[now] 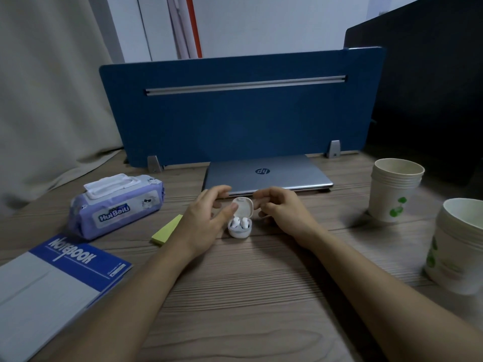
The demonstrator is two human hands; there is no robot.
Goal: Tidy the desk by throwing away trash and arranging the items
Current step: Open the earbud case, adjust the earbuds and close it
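Your forearms reach in from the bottom edge over the wooden desk [248, 296], and the white earbud case [240, 224] stands between your two hands, lid up, both earbuds seated inside. Your left hand [206, 220] is open, fingers spread and loosely curved, thumb tip touching the lid's left edge. Your right hand [281, 209] sits just right of the lid, fingers curled in loosely, gripping nothing you can see. Just beyond the case lies a closed silver laptop [269, 175]. Left of your left hand are a yellow sticky-note pad [167, 229], a wet-wipes pack [117, 205] and a blue notebook [57, 283]. Two paper cup stacks [394, 192] stand well to your right.
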